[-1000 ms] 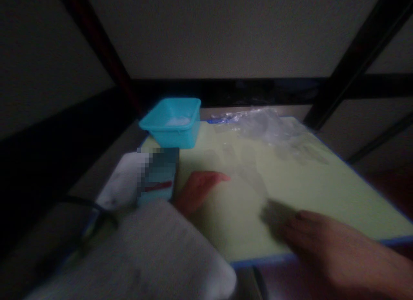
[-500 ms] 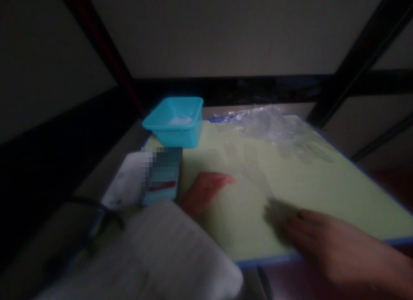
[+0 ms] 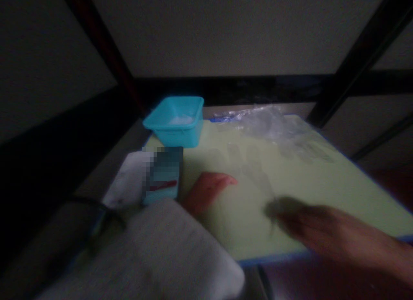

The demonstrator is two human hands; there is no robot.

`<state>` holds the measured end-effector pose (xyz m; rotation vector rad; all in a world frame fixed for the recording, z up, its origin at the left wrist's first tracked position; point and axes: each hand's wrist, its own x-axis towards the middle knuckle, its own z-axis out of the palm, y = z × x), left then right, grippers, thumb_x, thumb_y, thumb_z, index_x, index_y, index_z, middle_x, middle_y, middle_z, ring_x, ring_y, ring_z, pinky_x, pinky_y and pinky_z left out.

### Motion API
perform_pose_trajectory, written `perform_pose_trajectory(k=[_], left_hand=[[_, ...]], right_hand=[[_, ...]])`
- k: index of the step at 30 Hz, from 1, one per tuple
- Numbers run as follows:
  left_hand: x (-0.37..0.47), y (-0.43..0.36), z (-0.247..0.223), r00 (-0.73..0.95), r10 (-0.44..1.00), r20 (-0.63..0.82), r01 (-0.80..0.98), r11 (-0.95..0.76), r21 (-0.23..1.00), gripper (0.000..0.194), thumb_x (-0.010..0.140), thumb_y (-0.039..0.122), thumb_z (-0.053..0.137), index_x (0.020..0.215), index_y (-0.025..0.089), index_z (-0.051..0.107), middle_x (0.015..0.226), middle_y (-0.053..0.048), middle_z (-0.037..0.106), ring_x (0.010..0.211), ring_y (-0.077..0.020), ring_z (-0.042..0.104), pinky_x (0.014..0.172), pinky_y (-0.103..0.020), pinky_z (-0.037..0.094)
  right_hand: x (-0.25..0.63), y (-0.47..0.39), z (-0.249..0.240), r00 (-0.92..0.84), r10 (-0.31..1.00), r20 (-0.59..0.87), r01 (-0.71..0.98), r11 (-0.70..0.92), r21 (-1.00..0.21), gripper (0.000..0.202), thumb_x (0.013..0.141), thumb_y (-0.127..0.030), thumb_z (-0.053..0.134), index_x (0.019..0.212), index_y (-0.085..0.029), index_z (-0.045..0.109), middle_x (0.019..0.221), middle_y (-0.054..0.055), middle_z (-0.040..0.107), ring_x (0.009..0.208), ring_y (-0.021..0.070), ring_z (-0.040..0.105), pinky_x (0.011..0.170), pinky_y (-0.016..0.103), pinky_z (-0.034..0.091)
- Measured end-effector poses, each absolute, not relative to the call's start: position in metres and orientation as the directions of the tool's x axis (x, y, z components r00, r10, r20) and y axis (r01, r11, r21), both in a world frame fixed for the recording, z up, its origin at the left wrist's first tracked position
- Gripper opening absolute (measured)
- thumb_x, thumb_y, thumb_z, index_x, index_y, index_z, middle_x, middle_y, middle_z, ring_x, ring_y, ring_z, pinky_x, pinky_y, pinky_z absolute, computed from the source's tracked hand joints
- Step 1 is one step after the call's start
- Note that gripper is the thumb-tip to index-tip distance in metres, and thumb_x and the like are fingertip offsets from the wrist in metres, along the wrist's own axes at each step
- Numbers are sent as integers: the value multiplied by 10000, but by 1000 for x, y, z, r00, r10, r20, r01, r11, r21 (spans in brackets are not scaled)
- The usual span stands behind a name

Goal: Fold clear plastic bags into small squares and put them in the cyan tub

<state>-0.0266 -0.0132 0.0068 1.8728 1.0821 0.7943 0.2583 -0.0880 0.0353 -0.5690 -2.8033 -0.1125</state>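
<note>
One yellow-green tabletop (image 3: 348, 192), edged in blue, stands in dim light against a grey wall (image 3: 226, 37); clock positions are taken from the tabletop's centre. A dark horizontal beam (image 3: 235, 89) runs at 12 o'clock, with a slanting dark post (image 3: 358, 54) at 1 and a reddish one at 11. At 9 o'clock lies a box (image 3: 163, 175), pale blue at its near end, with a dark red bar; pixelation masks part of it and any lettering is illegible. A white item (image 3: 129, 177) sits just beyond it on the outer side. A turquoise basin (image 3: 177, 138) occupies 10 o'clock, holding whitish contents; crumpled clear plastic (image 3: 267, 123) lies at 1. A grey-white body (image 3: 167, 252) at 8 blocks the near corner and hides the forearm of the left hand (image 3: 211, 190), at 9 o'clock, fingers together; any grip cannot be told. The right hand (image 3: 322, 231), at 4, has blurred, shadowed fingertips; whether it pinches anything cannot be told. Faint grey patches (image 3: 258, 177) lie between the hands, film or shadow undetermined.
</note>
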Motion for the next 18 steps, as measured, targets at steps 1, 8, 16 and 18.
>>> perform_pose_trajectory(k=[1,8,16,18], left_hand=[[-26,-13,6,435,893,116,382,-300,874,293,866,306,455,856,199,728,907,-38,737,913,-203,662,901,-323,482],[-27,-13,5,434,895,107,371,-285,884,295,864,322,458,861,202,727,913,-32,736,907,-201,663,904,-325,485],[-33,-4,2,380,922,79,305,-205,930,309,859,404,483,875,210,722,946,-45,731,926,-211,664,886,-335,500],[-34,-2,0,371,927,60,276,-172,946,311,841,424,498,852,205,718,928,-48,733,906,-217,670,857,-338,515]], right_hand=[[258,-88,34,-881,357,310,384,923,31,353,977,-127,273,1004,-116,624,910,81,698,767,160,615,632,293,499],[254,-84,25,-879,330,343,368,928,51,400,980,-158,275,891,-155,665,754,52,670,629,167,535,569,317,455],[256,-61,38,-834,431,346,373,901,-222,264,974,-178,369,1123,-147,585,999,80,699,949,159,634,803,297,508],[254,-52,43,-802,497,331,404,860,-313,248,972,-210,385,1074,-161,606,921,67,705,842,149,659,727,275,519]])
